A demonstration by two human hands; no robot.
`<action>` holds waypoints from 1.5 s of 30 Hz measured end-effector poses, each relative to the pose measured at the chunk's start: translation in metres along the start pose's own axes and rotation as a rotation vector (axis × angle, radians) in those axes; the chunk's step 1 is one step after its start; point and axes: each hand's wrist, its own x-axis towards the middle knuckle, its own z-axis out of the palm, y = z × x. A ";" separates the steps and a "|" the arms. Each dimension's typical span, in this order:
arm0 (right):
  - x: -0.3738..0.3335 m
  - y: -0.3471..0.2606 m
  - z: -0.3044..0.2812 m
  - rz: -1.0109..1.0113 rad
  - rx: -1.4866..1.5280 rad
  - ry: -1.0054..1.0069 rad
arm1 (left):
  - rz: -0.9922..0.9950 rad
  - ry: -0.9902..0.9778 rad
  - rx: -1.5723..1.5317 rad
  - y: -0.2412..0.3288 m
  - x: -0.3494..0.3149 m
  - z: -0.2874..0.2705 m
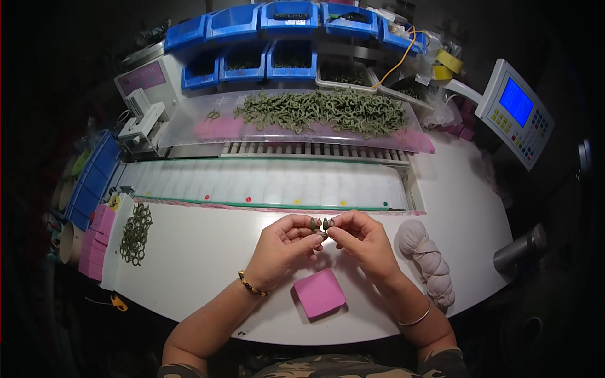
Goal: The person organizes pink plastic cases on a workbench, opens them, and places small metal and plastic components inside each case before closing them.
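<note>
My left hand (pixel 285 242) and my right hand (pixel 364 244) meet above the white tabletop (pixel 217 252), thumbs and forefingers pinched. Between their fingertips is a small dark green ring-like piece (pixel 322 235), partly hidden by the fingers. Both hands seem closed on it; its exact shape is too small to make out. Just below the hands, a pink square block (pixel 319 293) lies flat on the table. At the left, a cluster of green rings (pixel 136 234) rests on the tabletop.
Behind the hands runs a long white-covered panel (pixel 265 181) with coloured dots. Beyond it, a clear tray (pixel 179 133) carries a heap of green pieces (pixel 328 110). Blue bins (pixel 292 60) stand behind. A twisted cloth bundle (pixel 426 261) and control screen (pixel 517 104) are right; pink blocks (pixel 94 249) left.
</note>
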 end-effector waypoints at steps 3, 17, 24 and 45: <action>0.001 0.003 -0.001 -0.064 -0.038 -0.034 | 0.104 0.042 0.078 -0.002 0.000 0.002; -0.003 -0.006 0.006 -0.198 -0.218 -0.005 | 0.738 0.145 0.705 -0.010 0.001 0.004; -0.003 -0.007 0.001 -0.141 -0.132 -0.038 | 0.125 -0.001 0.297 0.002 -0.001 0.000; 0.001 -0.007 -0.007 -0.022 0.118 0.014 | 0.093 0.039 0.111 0.006 -0.001 -0.006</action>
